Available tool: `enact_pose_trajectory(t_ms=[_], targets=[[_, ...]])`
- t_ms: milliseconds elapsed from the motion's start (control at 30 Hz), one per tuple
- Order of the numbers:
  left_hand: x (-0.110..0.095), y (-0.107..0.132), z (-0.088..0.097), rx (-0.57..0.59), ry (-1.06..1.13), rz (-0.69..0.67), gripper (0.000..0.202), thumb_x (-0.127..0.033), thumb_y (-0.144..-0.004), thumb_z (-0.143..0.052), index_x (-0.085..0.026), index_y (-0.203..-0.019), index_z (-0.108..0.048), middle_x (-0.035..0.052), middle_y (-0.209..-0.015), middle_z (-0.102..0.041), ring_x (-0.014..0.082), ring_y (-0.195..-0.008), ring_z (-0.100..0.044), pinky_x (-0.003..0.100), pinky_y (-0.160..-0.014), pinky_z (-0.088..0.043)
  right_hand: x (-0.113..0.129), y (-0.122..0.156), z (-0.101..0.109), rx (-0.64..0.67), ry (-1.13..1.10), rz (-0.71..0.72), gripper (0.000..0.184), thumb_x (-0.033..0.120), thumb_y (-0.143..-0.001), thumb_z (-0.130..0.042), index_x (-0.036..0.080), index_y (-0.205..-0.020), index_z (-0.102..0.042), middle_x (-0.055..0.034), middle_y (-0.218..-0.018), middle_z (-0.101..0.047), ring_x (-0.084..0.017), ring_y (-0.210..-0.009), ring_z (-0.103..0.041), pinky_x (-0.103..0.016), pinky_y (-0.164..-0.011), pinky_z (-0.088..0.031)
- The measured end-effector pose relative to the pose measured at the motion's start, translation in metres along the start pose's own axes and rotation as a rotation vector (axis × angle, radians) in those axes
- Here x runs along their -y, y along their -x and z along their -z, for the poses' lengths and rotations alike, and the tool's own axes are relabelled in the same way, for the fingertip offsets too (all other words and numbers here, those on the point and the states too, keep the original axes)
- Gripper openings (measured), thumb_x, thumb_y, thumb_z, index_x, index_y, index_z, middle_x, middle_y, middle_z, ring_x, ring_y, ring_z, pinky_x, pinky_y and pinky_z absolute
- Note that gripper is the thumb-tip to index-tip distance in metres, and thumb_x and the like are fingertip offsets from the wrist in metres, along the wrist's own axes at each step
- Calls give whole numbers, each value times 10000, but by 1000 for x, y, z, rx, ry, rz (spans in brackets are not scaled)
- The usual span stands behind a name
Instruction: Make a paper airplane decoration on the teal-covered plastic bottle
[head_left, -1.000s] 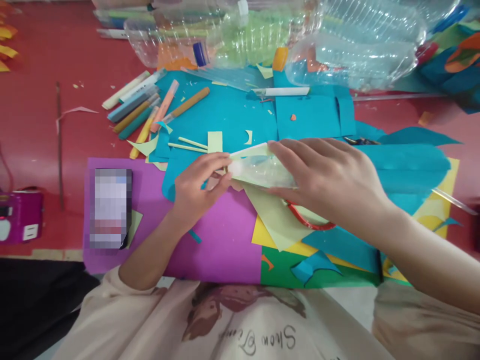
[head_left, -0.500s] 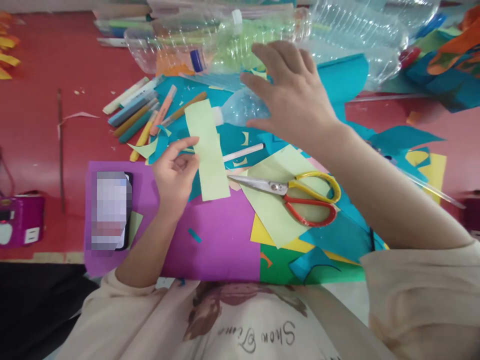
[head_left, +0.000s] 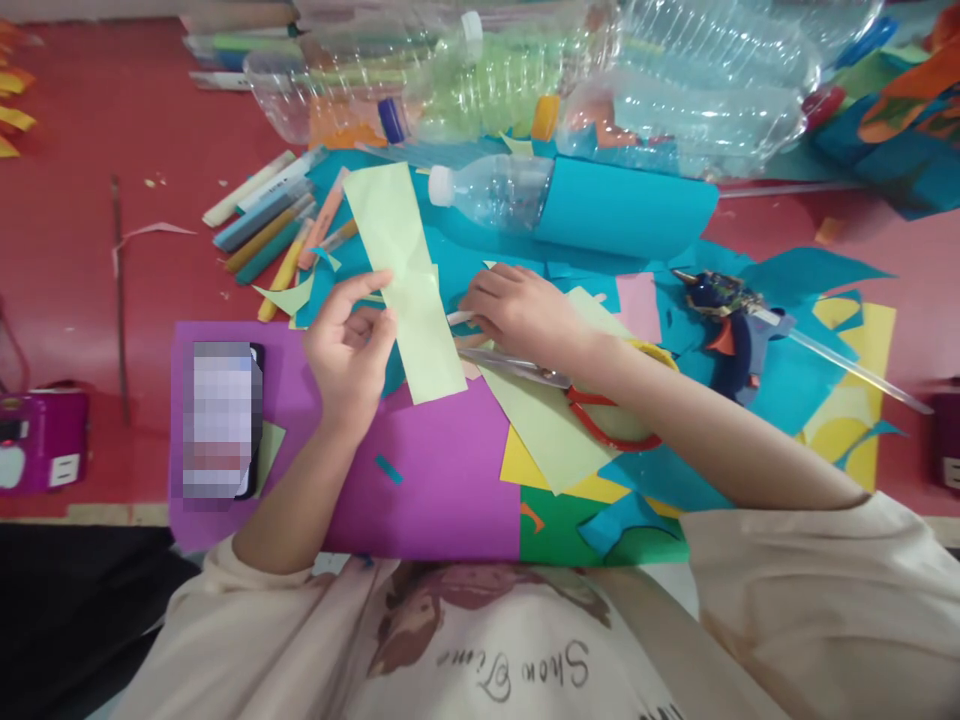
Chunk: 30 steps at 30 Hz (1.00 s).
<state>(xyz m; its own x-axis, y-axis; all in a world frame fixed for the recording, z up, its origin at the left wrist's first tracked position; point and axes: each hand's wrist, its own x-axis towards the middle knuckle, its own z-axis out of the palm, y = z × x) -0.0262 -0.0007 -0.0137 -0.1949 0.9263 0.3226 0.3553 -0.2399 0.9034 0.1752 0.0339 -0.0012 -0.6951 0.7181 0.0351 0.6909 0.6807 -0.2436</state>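
1. Left hand [head_left: 349, 345] pinches a pale green, rectangular paper strip [head_left: 409, 290] between thumb and forefinger, its remaining fingers loosely curled; the strip slants above bright blue paper, its near end over a flat purple sheet [head_left: 435, 470].
2. Right hand [head_left: 517, 315] is half closed, fingers bent over a slim white pen [head_left: 459, 318]; whether they grip it, I cannot tell.
3. Metal scissors with red and yellow handles [head_left: 540, 373] lie partly beneath the right forearm.
4. Beyond, a clear, white-capped plastic bottle [head_left: 510, 190], partly wrapped in blue paper, lies sideways.
5. Farthest, more transparent plastic bottles [head_left: 697, 100] lie heaped.
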Motion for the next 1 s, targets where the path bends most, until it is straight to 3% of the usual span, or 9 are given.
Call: enact_pose_trajectory(t_ms=[233,333,433,500,600,700,833,1000], targets=[[4,1,0,33,-10,-75,249,-434,-861,-674,-286,-1061,-690,1,-1047,-729,59,-566,-571,221,-531,-498,2,38,28,-146,-44,-245,242,172,-975,-355,121,-1070,-571,-162,-1034,-624,-248,-865,-614,-353,-684,-482],[1,6,0,86,-26,-133,251,-427,-883,-648,-269,-1073,-692,21,-1086,-703,72,-656,-613,205,-592,-532,7,70,37,-73,-34,-362,218,225,-922,-442,133,-1044,-598,-142,-986,-644,-237,-777,-626,-326,-586,-457],[-4,11,-1,173,-129,-214,248,-390,-928,-586,-242,-1105,-679,31,-1104,-675,79,-719,-635,201,-644,-552,12,97,34,40,44,-404,287,387,-880,-537,183,-1051,-645,-120,-1053,-667,-212,-684,-632,-297,-477,-378],[-7,15,-1,216,-194,-256,235,-348,-946,-557,-234,-1119,-669,29,-1108,-667,71,-710,-633,200,-661,-558,14,108,28,75,103,-409,286,331,-847,-568,189,-1077,-661,-116,-1127,-677,-182,-606,-616,-293,-444,-328],[-9,17,-2,242,-227,-310,218,-290,-946,-545,-231,-1118,-665,27,-1110,-669,69,-704,-634,200,-671,-566,15,113,19,49,78,-390,265,195,-841,-521,179,-1047,-687,-92,-1108,-707,-149,-570,-613,-283,-435,-311],[-9,17,-2,237,-228,-326,218,-253,-934,-546,-237,-1115,-666,23,-1101,-672,64,-685,-627,204,-682,-572,15,111,14,-15,29,-392,248,226,-872,-484,158,-953,-709,-93,-1013,-732,-158,-571,-624,-283,-432,-322],[-8,15,0,227,-265,-271,227,-297,-934,-540,-230,-1111,-666,29,-1095,-675,64,-662,-617,202,-664,-573,12,108,16,-99,7,-487,244,274,-880,-510,161,-947,-717,-94,-982,-744,-181,-596,-643,-293,-461,-370],[-10,17,-2,305,-232,-232,251,-283,-930,-529,-229,-1139,-657,43,-1136,-665,64,-656,-625,215,-687,-581,-1,96,28,-122,12,-619,223,189,-773,-598,198,-959,-722,-98,-1055,-725,-216,-670,-663,-311,-503,-414]])
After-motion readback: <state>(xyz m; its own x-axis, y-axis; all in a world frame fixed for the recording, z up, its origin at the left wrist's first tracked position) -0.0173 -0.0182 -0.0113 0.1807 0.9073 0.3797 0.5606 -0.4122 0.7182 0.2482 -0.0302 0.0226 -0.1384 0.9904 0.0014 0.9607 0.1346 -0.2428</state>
